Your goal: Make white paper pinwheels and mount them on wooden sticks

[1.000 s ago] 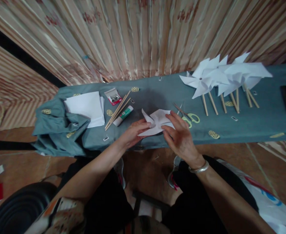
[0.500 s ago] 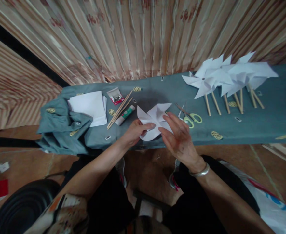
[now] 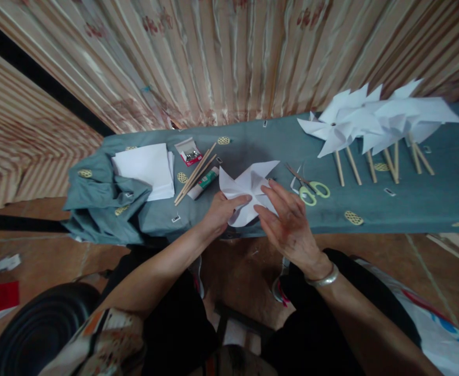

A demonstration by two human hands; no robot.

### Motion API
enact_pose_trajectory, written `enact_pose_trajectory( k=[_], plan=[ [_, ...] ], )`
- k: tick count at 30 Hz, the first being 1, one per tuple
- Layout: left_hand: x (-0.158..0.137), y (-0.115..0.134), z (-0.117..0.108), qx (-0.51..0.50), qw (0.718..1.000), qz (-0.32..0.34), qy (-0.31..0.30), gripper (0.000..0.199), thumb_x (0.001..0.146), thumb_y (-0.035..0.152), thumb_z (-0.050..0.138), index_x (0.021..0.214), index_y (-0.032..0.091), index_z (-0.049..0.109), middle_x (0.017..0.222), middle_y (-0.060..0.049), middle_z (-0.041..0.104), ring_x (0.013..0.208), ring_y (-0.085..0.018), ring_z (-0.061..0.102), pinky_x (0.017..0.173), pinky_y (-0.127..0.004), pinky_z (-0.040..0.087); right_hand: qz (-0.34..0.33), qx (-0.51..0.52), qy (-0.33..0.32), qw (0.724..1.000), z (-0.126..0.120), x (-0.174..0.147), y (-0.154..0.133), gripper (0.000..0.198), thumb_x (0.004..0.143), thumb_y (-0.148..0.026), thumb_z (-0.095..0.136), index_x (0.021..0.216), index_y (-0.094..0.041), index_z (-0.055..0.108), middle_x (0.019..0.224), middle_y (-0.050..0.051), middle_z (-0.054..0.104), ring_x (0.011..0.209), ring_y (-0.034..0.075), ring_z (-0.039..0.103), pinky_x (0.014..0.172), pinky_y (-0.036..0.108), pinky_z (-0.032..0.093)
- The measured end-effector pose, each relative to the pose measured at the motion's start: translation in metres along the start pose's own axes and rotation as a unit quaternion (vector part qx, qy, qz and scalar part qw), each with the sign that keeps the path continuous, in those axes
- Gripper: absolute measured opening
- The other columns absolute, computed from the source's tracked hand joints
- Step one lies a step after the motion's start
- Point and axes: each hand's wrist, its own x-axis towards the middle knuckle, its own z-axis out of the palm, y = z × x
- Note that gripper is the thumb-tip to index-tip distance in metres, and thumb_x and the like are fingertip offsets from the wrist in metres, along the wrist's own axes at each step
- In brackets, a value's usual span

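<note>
A white paper pinwheel head (image 3: 249, 180) is held just above the near edge of the cloth-covered table. My left hand (image 3: 220, 211) pinches it from the left, thumb pressed near the centre and fingers hidden underneath. At its right side, my right hand (image 3: 287, 222) has thumb and fingertips on a folded blade. Just right of the pinwheel head lie scissors (image 3: 318, 190) with pale green handles. To its left are a green and white glue stick (image 3: 203, 183), several wooden sticks (image 3: 193, 180) and an open red and white box (image 3: 189, 151) of small metal pieces.
A stack of white paper (image 3: 145, 169) lies on the left of the green tablecloth (image 3: 252, 138), beside bunched cloth. Several finished pinwheels (image 3: 342, 122) on sticks overlap at the right. A striped curtain (image 3: 221, 62) hangs behind. A black round stool (image 3: 43, 329) stands at lower left.
The view has shifted slightly, so the table items sit a little differently in the picture. Both hands keep nearly the same hold, and the pinwheel head is turned very slightly.
</note>
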Motion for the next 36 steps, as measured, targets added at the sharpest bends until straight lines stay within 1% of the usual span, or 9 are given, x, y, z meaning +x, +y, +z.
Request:
enact_pose_trajectory(
  k=[8,13,19,21,23,25,29,33,36],
  plan=[
    [0.002,-0.002,-0.002,-0.001,1.0,0.007,-0.004,0.035,0.053,0.026,0.084,0.084,0.013,0.074,0.08,-0.006,0.076,0.069,-0.017,0.067,0.068,-0.027,0.05,-0.006,-0.006,0.005,1.0,0.0,0.0,-0.002,0.026,0.092,-0.013,0.052,0.115,-0.024,0.06,0.14,0.011,0.057,0.142,0.025,0.039,0.108,0.048,0.04],
    [0.004,-0.003,-0.003,0.003,1.0,0.016,0.002,0.034,0.054,0.024,0.083,0.084,0.012,0.074,0.08,-0.005,0.075,0.071,-0.017,0.067,0.071,-0.028,0.05,0.005,0.005,-0.014,1.0,0.0,0.001,-0.004,0.038,0.092,-0.011,0.049,0.126,-0.025,0.055,0.145,0.01,0.053,0.144,0.026,0.036,0.11,0.05,0.038],
    [0.007,0.003,-0.003,0.017,0.999,0.027,0.025,0.031,0.054,0.023,0.083,0.083,0.015,0.073,0.082,-0.005,0.076,0.076,-0.021,0.069,0.073,-0.031,0.052,0.016,-0.011,0.028,0.999,-0.005,0.002,0.001,0.052,0.091,-0.009,0.049,0.139,-0.028,0.043,0.147,0.01,0.05,0.143,0.028,0.037,0.11,0.053,0.038],
    [0.008,0.007,-0.003,0.026,0.998,0.031,0.045,0.027,0.054,0.023,0.082,0.079,0.017,0.073,0.082,-0.004,0.076,0.08,-0.023,0.07,0.072,-0.032,0.053,0.037,-0.021,0.048,0.998,-0.009,0.005,0.006,0.052,0.09,-0.01,0.051,0.139,-0.028,0.044,0.147,0.011,0.05,0.143,0.03,0.037,0.109,0.054,0.038],
    [0.009,0.013,-0.004,0.024,0.997,0.038,0.062,0.024,0.054,0.022,0.083,0.075,0.018,0.072,0.082,-0.005,0.076,0.083,-0.025,0.07,0.071,-0.033,0.054,0.07,-0.032,0.073,0.994,-0.012,0.01,0.012,0.047,0.089,-0.011,0.053,0.133,-0.027,0.051,0.145,0.012,0.052,0.141,0.032,0.04,0.107,0.056,0.04],
    [0.01,0.022,-0.006,0.008,0.996,0.053,0.071,0.026,0.052,0.022,0.083,0.075,0.018,0.072,0.083,-0.006,0.076,0.085,-0.026,0.071,0.071,-0.034,0.054,0.104,-0.033,0.094,0.99,-0.012,0.016,0.018,0.041,0.089,-0.013,0.054,0.128,-0.026,0.057,0.142,0.012,0.054,0.139,0.033,0.042,0.107,0.057,0.04],
    [0.011,0.047,-0.015,-0.025,0.99,0.098,0.094,0.032,0.048,0.025,0.085,0.075,0.016,0.071,0.078,-0.004,0.075,0.079,-0.024,0.071,0.068,-0.032,0.055,0.145,0.011,0.129,0.981,-0.004,0.024,0.025,0.037,0.09,-0.015,0.053,0.125,-0.026,0.061,0.14,0.011,0.056,0.136,0.031,0.047,0.107,0.056,0.043],
    [0.012,0.074,-0.028,-0.031,0.976,0.153,0.155,0.032,0.046,0.028,0.085,0.072,0.016,0.069,0.072,-0.002,0.074,0.071,-0.021,0.071,0.06,-0.027,0.054,0.175,0.037,0.13,0.975,0.01,0.03,0.025,0.033,0.092,-0.019,0.052,0.123,-0.022,0.064,0.138,0.013,0.058,0.124,0.028,0.058,0.104,0.049,0.049],
    [0.012,0.091,-0.036,-0.046,0.963,0.193,0.182,0.032,0.046,0.025,0.085,0.072,0.016,0.069,0.072,-0.001,0.074,0.073,-0.021,0.071,0.062,-0.026,0.055,0.192,0.045,0.129,0.972,0.018,0.036,0.025,0.03,0.093,-0.021,0.052,0.119,-0.02,0.066,0.132,0.014,0.062,0.121,0.027,0.06,0.104,0.046,0.049]
  ],
)
